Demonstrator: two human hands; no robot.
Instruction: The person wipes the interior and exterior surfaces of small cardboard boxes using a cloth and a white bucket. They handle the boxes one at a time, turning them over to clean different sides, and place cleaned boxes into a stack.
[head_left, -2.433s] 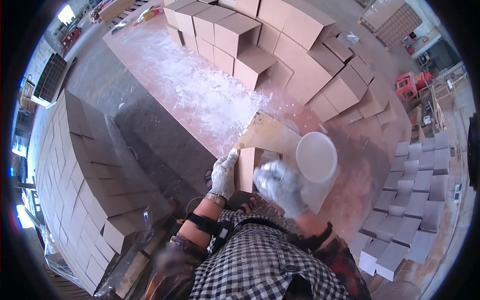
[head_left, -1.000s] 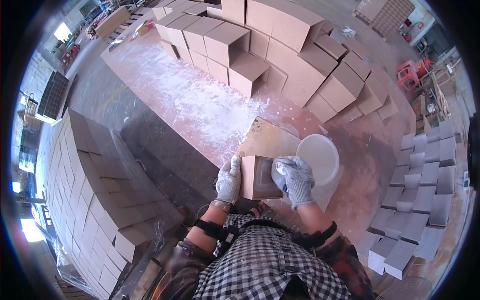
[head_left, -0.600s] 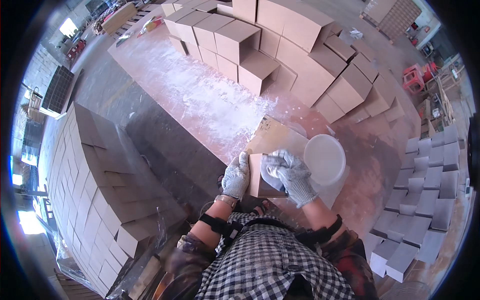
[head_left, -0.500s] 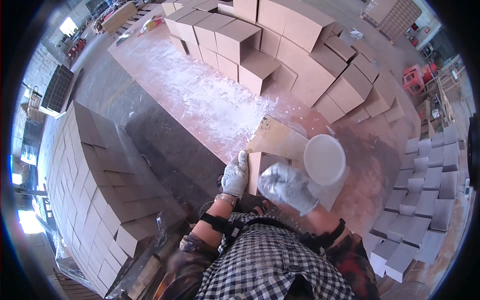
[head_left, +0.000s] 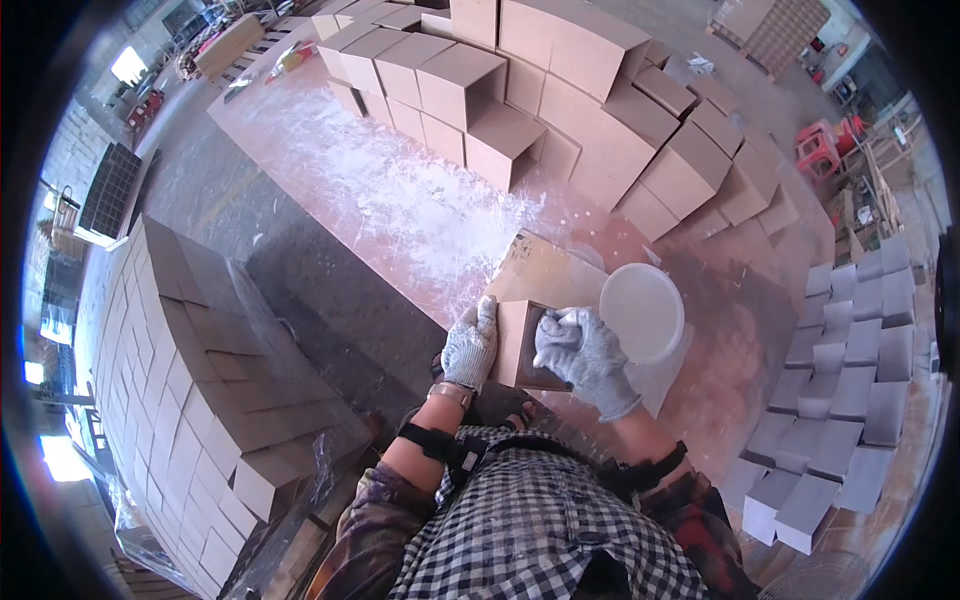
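On the worktable in front of me is a small tan box [head_left: 511, 345], its dark open end facing right. My left hand [head_left: 470, 345], in a grey knit glove, grips the box's left side with the thumb along its upper edge. My right hand [head_left: 592, 365], also gloved, is at the open end with its fingers curled. Something grey and bunched shows at these fingers, but I cannot make out what it is. Under and behind the box lies a worn, pale board [head_left: 545, 268]. A round white lid or tub [head_left: 642, 314] stands just right of my right hand.
Tan open-ended boxes [head_left: 600, 130] are stacked across the reddish table [head_left: 740, 290], which has white powder smears. A tall stack of boxes [head_left: 165, 390] stands at left. Rows of greyish boxes [head_left: 835, 385] fill the right side. Red stools [head_left: 818, 150] are farther off.
My right hand, blurred before, now shows clearly against the box's open end, slightly higher and farther right. My left hand keeps its hold. The whole view has shifted a little.
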